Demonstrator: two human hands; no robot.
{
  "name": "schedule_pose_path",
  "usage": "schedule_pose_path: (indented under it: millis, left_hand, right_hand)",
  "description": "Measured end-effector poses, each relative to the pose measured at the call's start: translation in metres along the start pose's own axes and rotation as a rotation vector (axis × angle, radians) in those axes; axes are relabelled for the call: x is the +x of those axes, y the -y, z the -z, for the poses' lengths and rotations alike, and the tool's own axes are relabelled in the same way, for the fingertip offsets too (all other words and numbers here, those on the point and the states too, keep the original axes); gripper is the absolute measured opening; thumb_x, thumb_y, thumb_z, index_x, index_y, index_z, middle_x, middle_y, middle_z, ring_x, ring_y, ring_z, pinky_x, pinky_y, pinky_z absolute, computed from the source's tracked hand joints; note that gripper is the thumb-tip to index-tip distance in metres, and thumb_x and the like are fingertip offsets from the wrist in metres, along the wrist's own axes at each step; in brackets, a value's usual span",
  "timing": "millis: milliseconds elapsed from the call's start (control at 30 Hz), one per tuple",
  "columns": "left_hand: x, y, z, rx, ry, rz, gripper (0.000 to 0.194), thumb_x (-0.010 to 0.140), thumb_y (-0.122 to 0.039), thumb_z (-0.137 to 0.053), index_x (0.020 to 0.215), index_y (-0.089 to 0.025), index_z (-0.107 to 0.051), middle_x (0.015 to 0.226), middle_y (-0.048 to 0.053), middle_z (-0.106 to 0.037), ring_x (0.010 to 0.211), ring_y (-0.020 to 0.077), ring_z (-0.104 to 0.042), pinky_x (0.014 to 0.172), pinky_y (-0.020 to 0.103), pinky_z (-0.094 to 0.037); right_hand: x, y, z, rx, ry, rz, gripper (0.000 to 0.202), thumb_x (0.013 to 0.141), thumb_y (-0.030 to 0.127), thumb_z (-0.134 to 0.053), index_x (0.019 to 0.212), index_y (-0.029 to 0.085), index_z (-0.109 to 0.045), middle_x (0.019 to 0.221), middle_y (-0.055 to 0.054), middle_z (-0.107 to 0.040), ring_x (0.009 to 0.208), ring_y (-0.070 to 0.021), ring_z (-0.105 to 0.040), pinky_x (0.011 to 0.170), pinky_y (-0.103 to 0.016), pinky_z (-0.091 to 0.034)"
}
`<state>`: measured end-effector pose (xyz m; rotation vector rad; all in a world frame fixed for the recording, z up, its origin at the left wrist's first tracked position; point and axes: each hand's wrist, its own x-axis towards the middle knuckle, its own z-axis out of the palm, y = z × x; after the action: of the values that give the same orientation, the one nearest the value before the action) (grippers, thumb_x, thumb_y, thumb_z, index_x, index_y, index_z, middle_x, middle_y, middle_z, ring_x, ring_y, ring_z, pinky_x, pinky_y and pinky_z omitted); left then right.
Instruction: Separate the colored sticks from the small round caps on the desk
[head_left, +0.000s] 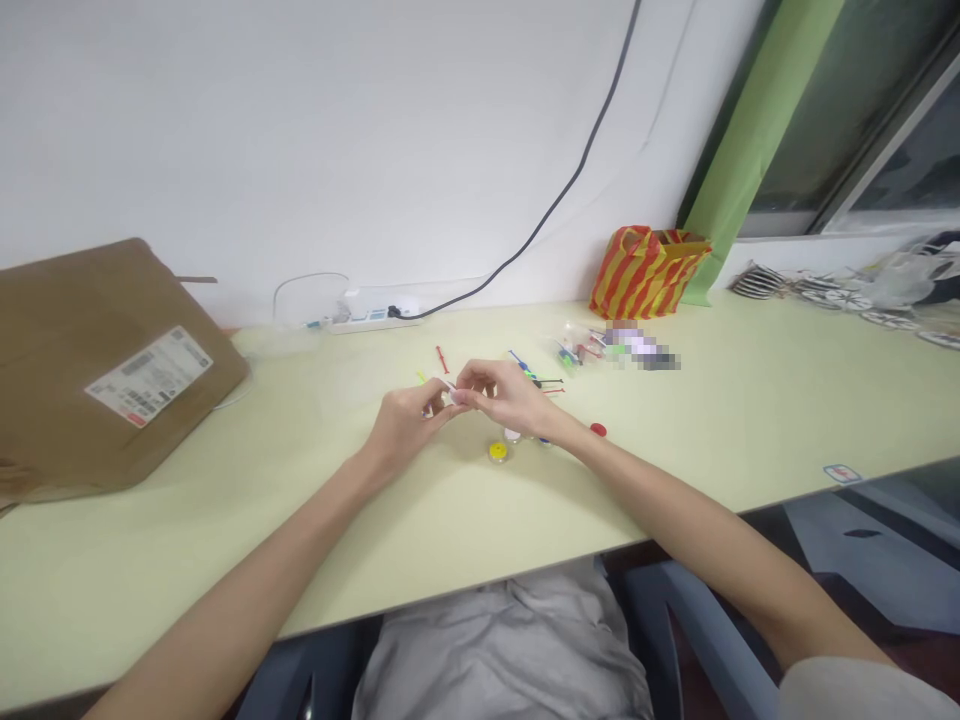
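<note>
Over the pale green table (420, 520), my left hand (405, 420) and my right hand (506, 398) meet, fingertips pinched around a small white piece (452, 391). Fingers partly hide the piece, so its shape is unclear. Just below my right hand lie a yellow round piece (498, 452) and a white round piece (512, 435). A red stick-like piece (442, 360) rests behind my hands. Blue, black and red thin pieces lie behind my right wrist, and a red disc (598, 430) sits beside my right forearm.
A cardboard package (67, 330) stands at the left. Against the wall are a power strip (375, 315) with a black cable and a red-yellow striped bag (645, 275). Clear packets of small parts (577, 348) lie before the bag. Striped discs (757, 282) sit far right.
</note>
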<state>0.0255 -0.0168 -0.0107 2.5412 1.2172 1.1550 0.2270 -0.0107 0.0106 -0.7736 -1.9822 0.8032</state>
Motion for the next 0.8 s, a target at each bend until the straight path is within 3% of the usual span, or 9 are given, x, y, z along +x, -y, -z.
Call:
schedule_pose_path:
  millis: [67, 167, 233, 333, 500, 567, 667, 800]
  left_hand:
    - [0.001, 0.001, 0.000, 0.014, -0.003, 0.000, 0.036, 0.093, -0.055, -0.060, 0.105, -0.021, -0.066, 0.067, -0.003, -0.065, 0.056, 0.0114, -0.053, 0.062, 0.024, -0.043]
    - [0.002, 0.005, 0.000, 0.052, 0.042, 0.022, 0.050, 0.097, -0.049, -0.054, 0.140, -0.022, -0.053, 0.070, -0.004, -0.066, 0.060, 0.0121, -0.055, 0.068, 0.025, -0.045]
    - [0.002, 0.009, 0.002, 0.076, 0.080, 0.066, 0.051, 0.100, -0.043, -0.048, 0.148, -0.023, -0.046, 0.068, -0.005, -0.064, 0.058, 0.0119, -0.053, 0.069, 0.024, -0.044]
    - [0.002, 0.016, 0.004, 0.074, 0.111, 0.130, 0.047, 0.101, -0.038, -0.043, 0.145, -0.024, -0.049, 0.066, -0.005, -0.062, 0.054, 0.0117, -0.050, 0.066, 0.023, -0.043]
    - [0.003, 0.024, 0.008, 0.070, 0.098, 0.168, 0.043, 0.099, -0.034, -0.043, 0.139, -0.023, -0.056, 0.061, -0.006, -0.057, 0.050, 0.0117, -0.046, 0.059, 0.021, -0.040]
    - [0.003, 0.025, 0.008, 0.078, 0.092, 0.156, 0.043, 0.098, -0.034, -0.043, 0.137, -0.023, -0.057, 0.058, -0.007, -0.054, 0.049, 0.0117, -0.044, 0.059, 0.021, -0.039]
    - [0.003, 0.025, 0.008, 0.083, 0.093, 0.143, 0.042, 0.097, -0.033, -0.044, 0.135, -0.022, -0.059, 0.058, -0.007, -0.053, 0.049, 0.0117, -0.043, 0.059, 0.021, -0.038]
    - [0.004, 0.025, 0.009, 0.089, 0.083, 0.150, 0.041, 0.097, -0.033, -0.043, 0.132, -0.022, -0.062, 0.056, -0.007, -0.049, 0.049, 0.0119, -0.039, 0.058, 0.021, -0.037]
  right_hand:
    - [0.002, 0.002, 0.010, -0.031, -0.010, 0.034, 0.014, 0.090, 0.030, -0.064, 0.085, 0.017, -0.065, 0.080, -0.002, -0.071, 0.068, -0.0121, -0.061, 0.066, -0.025, -0.046]
    - [0.007, -0.007, 0.035, -0.055, -0.118, 0.009, 0.018, 0.093, 0.033, -0.060, 0.090, 0.016, -0.065, 0.084, -0.005, -0.072, 0.068, -0.0132, -0.063, 0.064, -0.026, -0.048]
    - [0.008, -0.019, 0.054, -0.167, -0.218, -0.026, 0.017, 0.093, 0.032, -0.059, 0.090, 0.016, -0.065, 0.083, -0.005, -0.072, 0.070, -0.0146, -0.064, 0.065, -0.026, -0.048]
    - [0.008, -0.032, 0.071, -0.440, -0.234, -0.066, 0.012, 0.092, 0.024, -0.059, 0.087, 0.017, -0.067, 0.083, -0.005, -0.072, 0.074, -0.0159, -0.063, 0.070, -0.028, -0.044]
    - [0.006, -0.036, 0.061, -0.561, 0.100, -0.026, 0.011, 0.092, 0.019, -0.061, 0.085, 0.017, -0.069, 0.087, -0.005, -0.072, 0.079, -0.0162, -0.060, 0.073, -0.028, -0.040]
    - [0.007, -0.036, 0.055, -0.595, 0.145, -0.027, 0.010, 0.093, 0.019, -0.062, 0.085, 0.017, -0.069, 0.087, -0.005, -0.071, 0.084, -0.0176, -0.059, 0.074, -0.028, -0.039]
    - [0.009, -0.042, 0.056, -0.702, 0.102, -0.053, 0.011, 0.093, 0.018, -0.062, 0.085, 0.018, -0.069, 0.088, -0.007, -0.071, 0.091, -0.0206, -0.058, 0.077, -0.030, -0.038]
    - [0.010, -0.054, 0.077, -0.757, -0.138, -0.120, 0.013, 0.096, 0.020, -0.058, 0.091, 0.018, -0.070, 0.095, -0.008, -0.073, 0.096, -0.0224, -0.058, 0.081, -0.032, -0.039]
